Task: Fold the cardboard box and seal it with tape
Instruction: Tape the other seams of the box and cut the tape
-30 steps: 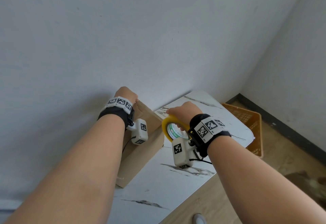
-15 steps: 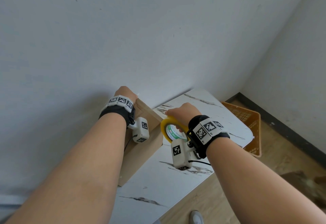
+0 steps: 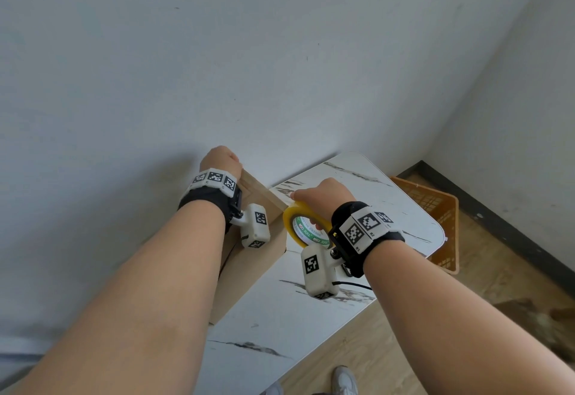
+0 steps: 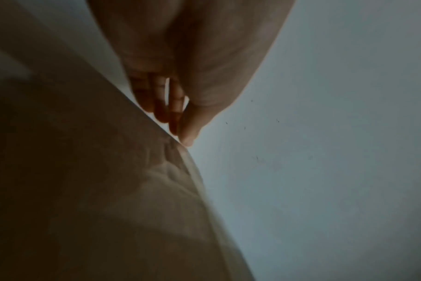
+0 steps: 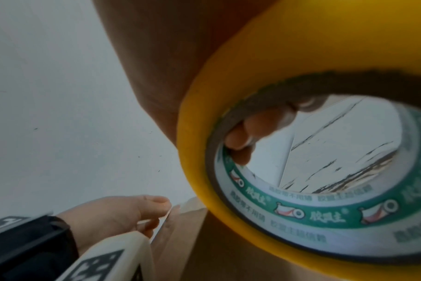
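Note:
A brown cardboard box (image 3: 249, 270) stands on the white marble table (image 3: 367, 189), close against the wall. My left hand (image 3: 221, 159) reaches over the box's far top edge. In the left wrist view the fingers (image 4: 176, 106) run down behind that edge and the thumb lies against it. In the right wrist view my left hand (image 5: 137, 209) pinches the edge of the box (image 5: 180, 247). My right hand (image 3: 323, 195) grips a yellow tape roll (image 3: 291, 223) beside the box's near top corner. Its fingers (image 5: 252, 129) hook through the core of the roll (image 5: 204, 133).
The grey wall (image 3: 280, 52) rises directly behind the box. An orange plastic basket (image 3: 435, 208) sits on the wooden floor past the table's right edge. A shoe (image 3: 345, 379) shows below the table's near edge.
Both hands have stayed almost where they were, with the left hand still on the box edge and the right still on the roll. The head view has shifted slightly.

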